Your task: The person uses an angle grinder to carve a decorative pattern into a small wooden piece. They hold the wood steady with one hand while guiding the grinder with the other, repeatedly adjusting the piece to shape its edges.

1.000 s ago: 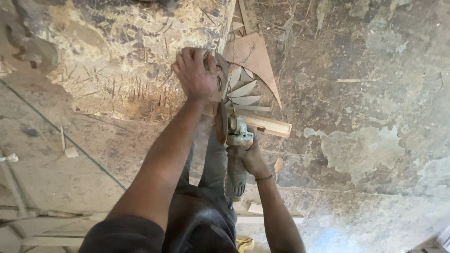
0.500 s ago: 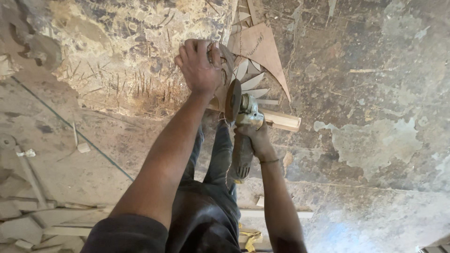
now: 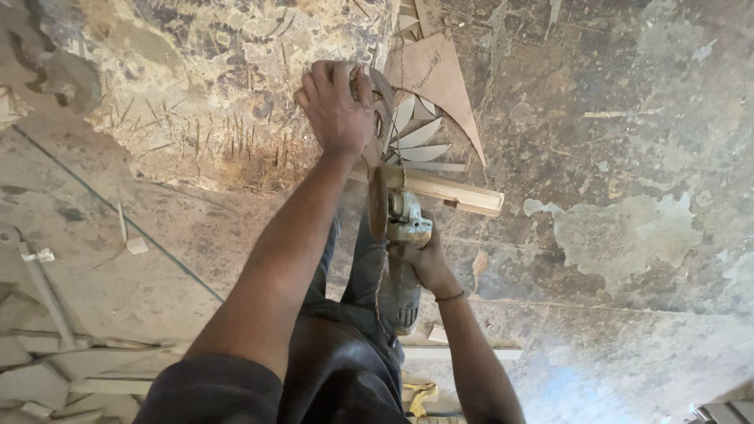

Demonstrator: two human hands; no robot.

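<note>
My left hand (image 3: 338, 110) grips a curved brown wooden piece (image 3: 382, 102) and holds it upright near the floor. My right hand (image 3: 420, 255) is wrapped around a pale green angle grinder (image 3: 400, 235), whose disc (image 3: 378, 202) stands on edge just below the wooden piece. A light wooden batten (image 3: 448, 191) lies on the floor right behind the grinder. Whether the disc touches the piece is not clear.
Thin brown plywood offcuts (image 3: 432, 74) and pale curved slivers (image 3: 416, 137) lie beyond my hands. Pale wooden strips and scraps (image 3: 71, 369) are heaped at lower left. The floor (image 3: 628, 157) is stained, patchy concrete. My dark trousers (image 3: 345, 345) fill the lower middle.
Both hands, the grinder and the wooden piece keep the same grip and relation. The view has shifted slightly, so they sit a little higher and further right in the picture.
</note>
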